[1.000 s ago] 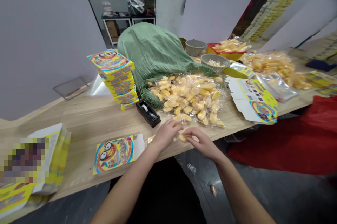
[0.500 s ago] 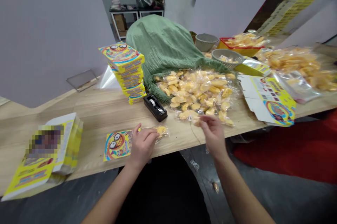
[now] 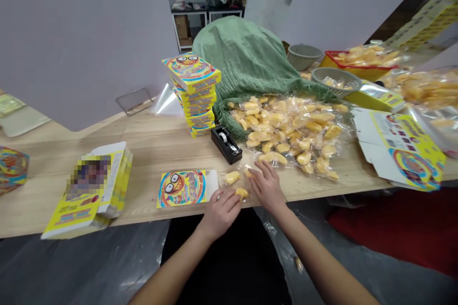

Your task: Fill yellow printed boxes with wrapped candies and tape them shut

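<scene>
My left hand (image 3: pixel 220 213) lies low over the table's front edge, fingers stretched forward. Its fingertips touch a clear-wrapped yellow piece (image 3: pixel 242 193). To the right, my right hand (image 3: pixel 267 185) rests with fingers extended at another wrapped yellow piece (image 3: pixel 247 172), which they partly cover. A third wrapped piece (image 3: pixel 232 177) lies between the hands, just beyond them. Left of these is a flat yellow box (image 3: pixel 184 187) with a cartoon face and a white flap at its right end. A heap of wrapped yellow pieces (image 3: pixel 286 126) spreads out behind my right hand.
A black tape dispenser (image 3: pixel 226 145) stands beside a stack of yellow boxes (image 3: pixel 199 97). Flattened cartons (image 3: pixel 95 185) lie at left, an open carton (image 3: pixel 400 147) at right. Behind are a green cloth (image 3: pixel 243 57), grey baskets (image 3: pixel 336 81) and a red-rimmed bin (image 3: pixel 358 64).
My right hand has moved left from the heap's edge towards my left hand, bringing a wrapped piece. My left hand has come off the flat box. The view has turned left.
</scene>
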Demonstrator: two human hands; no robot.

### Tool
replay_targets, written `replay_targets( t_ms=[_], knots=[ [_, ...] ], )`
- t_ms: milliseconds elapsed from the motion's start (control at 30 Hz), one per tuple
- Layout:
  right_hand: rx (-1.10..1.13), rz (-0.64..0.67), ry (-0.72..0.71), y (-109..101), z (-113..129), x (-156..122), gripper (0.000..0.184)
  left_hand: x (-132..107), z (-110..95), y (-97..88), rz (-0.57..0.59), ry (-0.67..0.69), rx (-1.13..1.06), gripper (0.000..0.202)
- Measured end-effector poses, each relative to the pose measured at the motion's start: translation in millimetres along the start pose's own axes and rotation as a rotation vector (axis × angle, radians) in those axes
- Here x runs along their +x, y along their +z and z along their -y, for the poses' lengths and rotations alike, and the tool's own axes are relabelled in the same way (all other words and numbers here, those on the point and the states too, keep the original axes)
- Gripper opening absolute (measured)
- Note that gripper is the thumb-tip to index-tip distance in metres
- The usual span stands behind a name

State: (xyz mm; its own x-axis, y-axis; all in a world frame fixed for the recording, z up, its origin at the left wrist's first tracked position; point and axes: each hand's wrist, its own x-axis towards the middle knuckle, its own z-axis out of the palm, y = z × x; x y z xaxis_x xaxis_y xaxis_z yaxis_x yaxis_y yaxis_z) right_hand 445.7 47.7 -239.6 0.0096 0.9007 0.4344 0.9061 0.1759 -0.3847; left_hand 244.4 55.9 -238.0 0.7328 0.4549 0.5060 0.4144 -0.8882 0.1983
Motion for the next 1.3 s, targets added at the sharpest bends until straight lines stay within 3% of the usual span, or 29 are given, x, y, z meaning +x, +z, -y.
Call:
replay_targets(
  t_ms=[100, 200, 267, 333, 400, 467, 700, 833, 900, 1033, 1100, 1300],
  knots=[
    [0.068, 0.256, -0.209, -3, 10, -4, 0.052, -11, -5, -5.4, 0.146, -0.071, -0.052, 0.033],
    [0.090, 0.443, -0.291, 9, 23, 0, 0.067, -23, 12, -33.5, 0.179, -0.183, -0.038, 0.035],
    [0.093, 0.460, -0.270, 21, 28, 3, 0.064, -28, 38, -55.9, 0.204, -0.317, 0.069, 0.040],
    [0.090, 0.442, -0.242, 33, 29, 3, 0.059, -32, 68, -73.6, 0.327, -0.394, 0.153, 0.065],
    [0.095, 0.416, -0.227, 41, 30, 1, 0.055, -37, 92, -83.2, 0.445, -0.423, 0.200, 0.080],
    [0.117, 0.396, -0.230, 46, 30, 1, 0.052, -41, 102, -85.6, 0.503, -0.426, 0.230, 0.083],
    [0.216, 0.373, -0.248, 73, 63, 17, 0.046, -41, 93, -81.7, 0.501, -0.429, 0.263, 0.081],
    [0.245, 0.339, -0.108, 86, 83, 25, 0.046, -42, 95, -82.3, 0.517, -0.440, 0.256, 0.083],
    [0.286, 0.332, -0.094, 82, 79, 25, 0.045, -43, 97, -81.3, 0.511, -0.443, 0.251, 0.084],
    [0.343, 0.433, -0.260, 64, 58, 25, 0.047, -45, 97, -79.0, 0.481, -0.449, 0.242, 0.083],
    [0.315, 0.437, -0.276, 60, 55, 29, 0.045, -45, 97, -78.5, 0.471, -0.449, 0.238, 0.083],
    [0.256, 0.262, -0.022, 75, 83, 32, 0.034, -45, 97, -78.5, 0.472, -0.460, 0.229, 0.083]
  ],
)
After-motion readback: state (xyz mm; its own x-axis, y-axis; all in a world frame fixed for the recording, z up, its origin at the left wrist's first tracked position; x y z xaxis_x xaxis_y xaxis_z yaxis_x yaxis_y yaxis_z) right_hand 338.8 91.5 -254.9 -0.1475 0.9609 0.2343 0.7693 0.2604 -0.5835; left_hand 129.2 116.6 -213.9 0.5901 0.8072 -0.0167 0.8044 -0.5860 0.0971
